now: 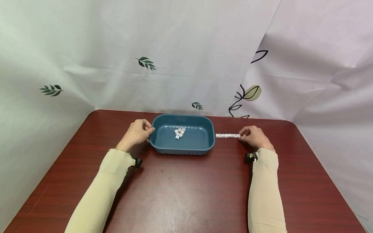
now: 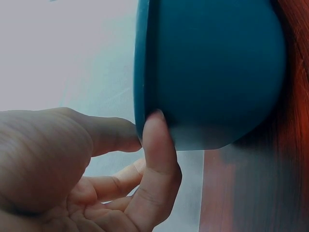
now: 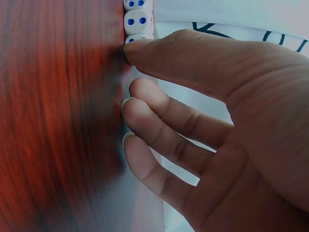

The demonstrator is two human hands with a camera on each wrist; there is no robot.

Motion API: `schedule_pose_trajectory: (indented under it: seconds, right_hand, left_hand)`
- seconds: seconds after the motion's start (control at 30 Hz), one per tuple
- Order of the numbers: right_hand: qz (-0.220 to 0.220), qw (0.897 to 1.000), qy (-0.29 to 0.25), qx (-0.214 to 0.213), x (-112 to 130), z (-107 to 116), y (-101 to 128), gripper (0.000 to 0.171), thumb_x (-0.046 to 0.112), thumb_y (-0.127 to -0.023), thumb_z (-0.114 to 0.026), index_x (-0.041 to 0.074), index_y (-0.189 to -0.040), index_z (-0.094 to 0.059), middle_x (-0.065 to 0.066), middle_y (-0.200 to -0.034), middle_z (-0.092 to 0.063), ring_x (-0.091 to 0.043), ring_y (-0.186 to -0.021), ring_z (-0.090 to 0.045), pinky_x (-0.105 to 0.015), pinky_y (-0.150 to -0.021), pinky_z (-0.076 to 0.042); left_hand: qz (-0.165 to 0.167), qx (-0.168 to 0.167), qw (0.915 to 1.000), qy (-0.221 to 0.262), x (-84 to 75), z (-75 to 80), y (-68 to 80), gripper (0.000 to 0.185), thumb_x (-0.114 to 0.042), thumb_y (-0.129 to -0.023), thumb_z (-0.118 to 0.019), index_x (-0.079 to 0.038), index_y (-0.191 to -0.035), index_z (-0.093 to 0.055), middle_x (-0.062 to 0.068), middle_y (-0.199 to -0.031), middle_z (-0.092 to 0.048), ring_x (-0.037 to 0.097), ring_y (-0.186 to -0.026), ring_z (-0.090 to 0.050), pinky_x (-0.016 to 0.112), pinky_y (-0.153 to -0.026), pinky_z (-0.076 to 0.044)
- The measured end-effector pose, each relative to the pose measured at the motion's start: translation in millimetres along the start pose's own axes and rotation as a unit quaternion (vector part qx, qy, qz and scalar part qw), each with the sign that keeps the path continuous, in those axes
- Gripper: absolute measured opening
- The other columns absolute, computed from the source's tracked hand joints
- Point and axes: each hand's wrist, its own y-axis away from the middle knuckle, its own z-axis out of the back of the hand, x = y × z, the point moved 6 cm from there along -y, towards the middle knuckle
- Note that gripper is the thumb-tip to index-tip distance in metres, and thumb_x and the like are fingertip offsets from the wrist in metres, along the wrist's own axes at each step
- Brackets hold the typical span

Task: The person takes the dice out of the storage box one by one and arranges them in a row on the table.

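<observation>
A blue rectangular tray (image 1: 198, 150) with rounded corners stands toward the back of the table. My left hand (image 1: 138, 131) pinches its left rim; in the left wrist view the thumb is at the rim's edge and a finger (image 2: 159, 145) lies against the outer wall. Inside the tray lies a small cluster of white dice (image 1: 181, 133). To its right, a straight row of white dice (image 1: 227, 136) runs along the table. My right hand (image 1: 254, 137) holds the die (image 3: 140, 37) at the row's right end, thumb on its near side, index finger hidden.
The reddish-brown wooden table (image 1: 175, 187) ends at a white curtain (image 1: 175, 64) with leaf prints behind and at the sides. A small black wrist camera (image 1: 137, 162) sits at my left cuff, another black camera (image 1: 250, 157) at my right.
</observation>
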Motion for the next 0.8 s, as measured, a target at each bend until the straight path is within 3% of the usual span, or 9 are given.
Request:
schedule_pose_trajectory:
  seconds: [0.37,0.8]
  right_hand:
    - [-0.011,1.0,-0.005,0.001,8,8,3,0.02,0.011,-0.089,-0.069,0.006,-0.108,-0.073,-0.005,-0.086,-0.069,-0.016,-0.078,-0.059,-0.03,-0.075,-0.045]
    - [0.03,0.999,-0.013,-0.016,47,19,5,0.022,0.015,-0.093,-0.072,0.005,-0.113,-0.072,-0.008,-0.091,-0.067,-0.02,-0.084,-0.061,-0.034,-0.078,-0.048]
  left_hand:
    - [0.003,0.0,1.0,0.005,-0.4,-1.0,-1.6,0.022,-0.016,-0.102,-0.062,0.005,-0.106,-0.061,0.016,-0.092,-0.064,0.034,-0.071,-0.072,0.028,-0.062,-0.058]
    - [0.0,-0.002,1.0,0.004,-0.6,-0.4,-0.5,0.021,-0.015,-0.101,-0.062,0.006,-0.106,-0.061,0.015,-0.091,-0.064,0.033,-0.07,-0.072,0.028,-0.062,-0.058]
